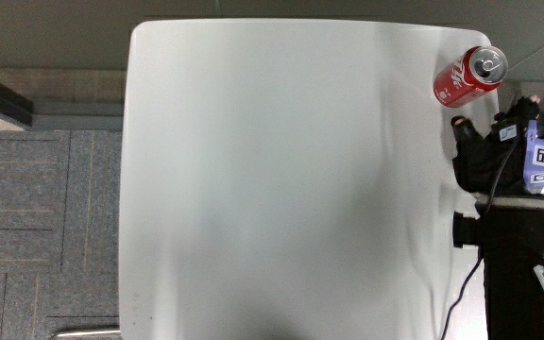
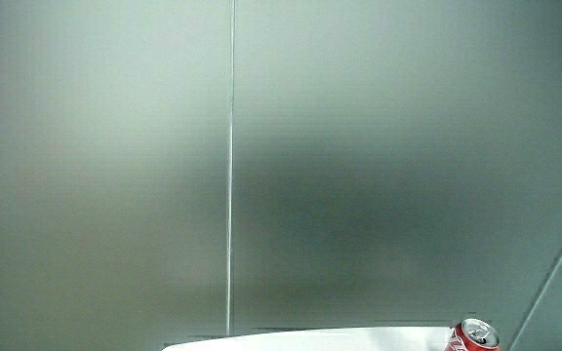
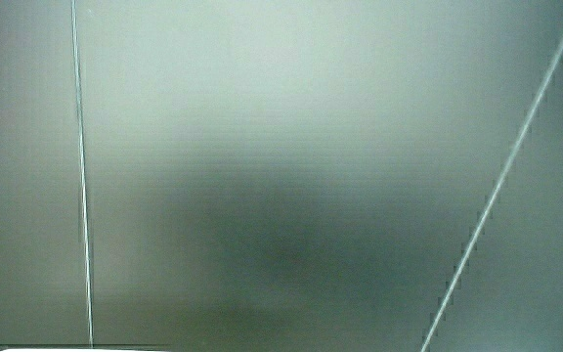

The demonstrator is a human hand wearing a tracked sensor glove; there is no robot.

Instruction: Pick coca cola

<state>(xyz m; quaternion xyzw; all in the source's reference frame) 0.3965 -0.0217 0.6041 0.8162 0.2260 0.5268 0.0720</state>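
Note:
A red Coca-Cola can (image 1: 470, 77) stands upright at a corner of the white table (image 1: 281, 179), its silver lid facing up. The hand (image 1: 495, 121) in the black glove hovers at the table's edge, just nearer to the person than the can and a short way apart from it. Its fingers are spread toward the can and hold nothing. The patterned cube (image 1: 542, 161) sits on the back of the hand. In a side view only the upper part of the can (image 2: 476, 335) shows above a strip of the table (image 2: 310, 342). The hand is not seen there.
Both side views show mostly a pale wall. Grey carpet (image 1: 36, 217) lies beside the table. A black cable (image 1: 463, 293) hangs from the forearm near the table's edge.

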